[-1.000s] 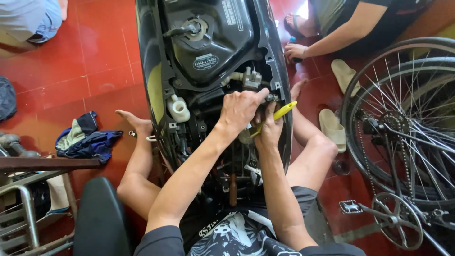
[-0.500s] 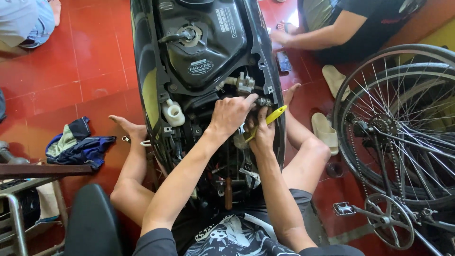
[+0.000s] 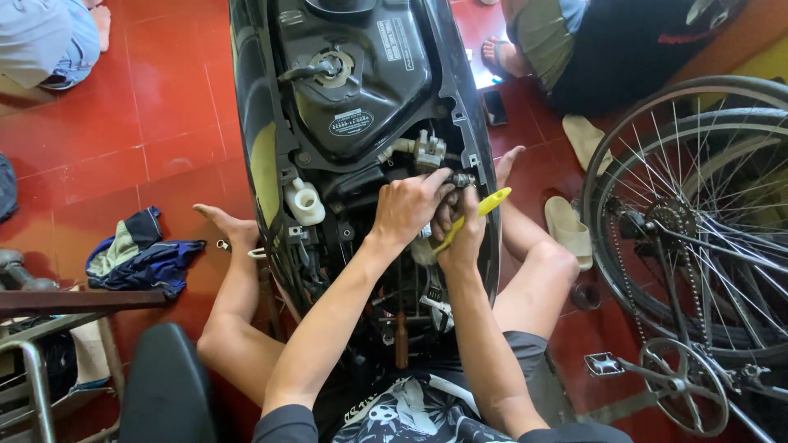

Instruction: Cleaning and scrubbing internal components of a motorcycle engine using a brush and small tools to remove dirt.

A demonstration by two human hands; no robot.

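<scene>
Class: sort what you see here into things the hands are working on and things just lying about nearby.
In use:
left hand
right hand
yellow-handled tool
small metal fitting
scooter body

Lying about:
crumpled cloth
bicycle wheel
sandals

Left hand (image 3: 408,207) slid up onto the small metal fitting (image 3: 461,179), other person's arm withdrawn

An oval label (image 3: 351,122), dark with pale lettering and rim, sits on the black tank cover up and left of the left hand (image 3: 408,206). A rectangular label (image 3: 396,39) with pale print lies farther up. A dark phone screen (image 3: 494,107) rests on the floor, up and right.
</scene>
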